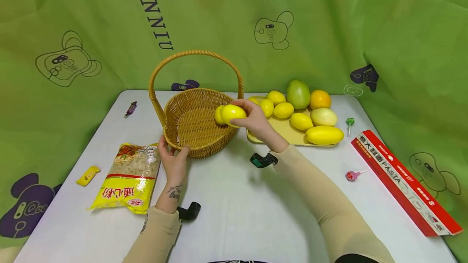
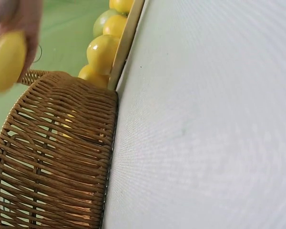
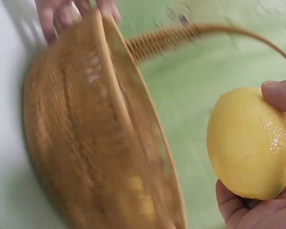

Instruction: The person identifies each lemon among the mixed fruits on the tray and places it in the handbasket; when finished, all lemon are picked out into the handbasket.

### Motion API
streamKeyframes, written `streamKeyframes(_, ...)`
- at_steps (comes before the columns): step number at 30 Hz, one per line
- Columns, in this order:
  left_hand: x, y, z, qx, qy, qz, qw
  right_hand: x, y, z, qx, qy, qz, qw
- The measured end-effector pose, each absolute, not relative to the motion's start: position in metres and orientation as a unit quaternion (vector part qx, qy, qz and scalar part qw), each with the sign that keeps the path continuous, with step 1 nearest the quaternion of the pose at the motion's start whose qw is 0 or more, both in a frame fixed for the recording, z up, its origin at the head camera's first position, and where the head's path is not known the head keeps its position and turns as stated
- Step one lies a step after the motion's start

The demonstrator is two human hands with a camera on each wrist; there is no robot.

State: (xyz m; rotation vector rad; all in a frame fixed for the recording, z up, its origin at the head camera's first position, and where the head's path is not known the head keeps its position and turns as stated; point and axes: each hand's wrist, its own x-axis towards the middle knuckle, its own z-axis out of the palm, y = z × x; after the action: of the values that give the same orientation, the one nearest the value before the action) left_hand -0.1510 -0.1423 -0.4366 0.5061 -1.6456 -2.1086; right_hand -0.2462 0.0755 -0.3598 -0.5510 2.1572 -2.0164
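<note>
Left hand (image 1: pixel 173 160) grips basket (image 1: pixel 204 151), right hand (image 1: pixel 254 120) grips lemon (image 1: pixel 234 114); white table (image 1: pixel 226 210), green backdrop (image 1: pixel 215 15).

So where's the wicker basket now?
In the head view, the basket stands just left of centre, between the yellow pasta bag and the fruit tray, the left hand at its rim.

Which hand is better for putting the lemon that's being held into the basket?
Probably the right hand: it holds the lemon by the basket's right side. The left hand grips the basket's near rim.
</note>
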Motion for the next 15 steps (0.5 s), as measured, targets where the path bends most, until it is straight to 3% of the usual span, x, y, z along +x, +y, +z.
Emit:
streamKeyframes(8, -0.151, -0.143, -0.439, 0.185, -0.597, -0.753, 0.205, -0.247, 0.002, -0.362, -0.229, 0.753, -0.607, 0.110)
streamKeyframes(15, -0.150, -0.144, -0.436, 0.181, -0.601, -0.751, 0.205, -0.242, 0.003, -0.360, -0.238, 0.742, -0.621, 0.088)
